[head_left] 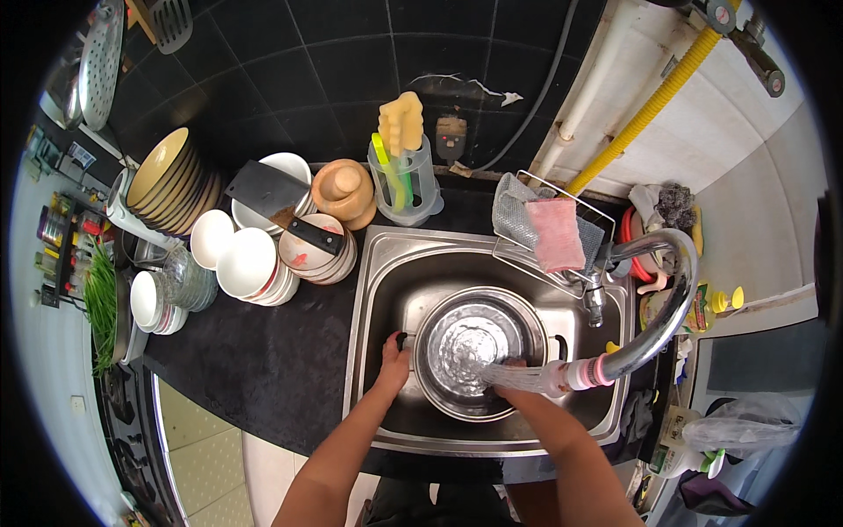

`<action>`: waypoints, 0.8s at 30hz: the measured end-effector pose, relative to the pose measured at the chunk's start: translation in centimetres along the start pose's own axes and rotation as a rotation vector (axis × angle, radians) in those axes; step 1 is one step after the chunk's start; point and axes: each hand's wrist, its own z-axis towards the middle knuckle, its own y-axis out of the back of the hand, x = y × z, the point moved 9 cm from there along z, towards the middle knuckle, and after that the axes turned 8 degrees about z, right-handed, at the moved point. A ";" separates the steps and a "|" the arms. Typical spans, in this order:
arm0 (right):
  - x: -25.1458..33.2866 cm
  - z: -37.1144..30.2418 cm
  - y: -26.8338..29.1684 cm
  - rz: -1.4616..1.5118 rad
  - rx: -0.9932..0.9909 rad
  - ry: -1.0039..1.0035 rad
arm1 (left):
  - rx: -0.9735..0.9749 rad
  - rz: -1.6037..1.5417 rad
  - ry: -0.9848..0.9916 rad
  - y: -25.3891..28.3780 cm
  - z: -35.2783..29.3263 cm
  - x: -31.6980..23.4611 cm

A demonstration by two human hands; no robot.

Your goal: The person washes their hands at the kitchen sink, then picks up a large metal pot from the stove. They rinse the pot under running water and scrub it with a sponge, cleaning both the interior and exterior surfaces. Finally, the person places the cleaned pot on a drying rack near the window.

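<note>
A round stainless steel pot (436, 318) with side handles sits in the metal sink (406, 285). Water pours into it from the faucet's flexible spout (586, 372), and the surface inside is rippled and bubbling. My left hand (394, 356) is closed on the pot's left handle, whose black part shows by my fingers. My right hand (511, 379) reaches into the lower right part of the pot, under the stream. Splashing water and the stream hide most of its fingers, so their pose is unclear. The right handle (558, 349) stands free of both hands.
Stacked bowls (248, 263), a cleaver (270, 195) and a wooden mortar (344, 189) crowd the counter at left. Behind the sink stands a clear utensil holder (413, 189). A wire rack with a pink cloth (555, 235) overhangs the sink's back right corner.
</note>
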 end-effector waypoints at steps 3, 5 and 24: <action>-1.3 1.5 -7.5 -0.829 0.582 -0.262 | 0.032 -0.129 0.007 -1.2 1.0 3.7; -1.8 3.1 -10.4 -0.334 0.412 -0.238 | 0.034 -0.117 -0.017 -1.4 1.5 3.4; 5.0 -4.7 -3.3 -0.326 0.669 0.053 | 0.079 -0.355 0.126 -1.5 0.7 1.7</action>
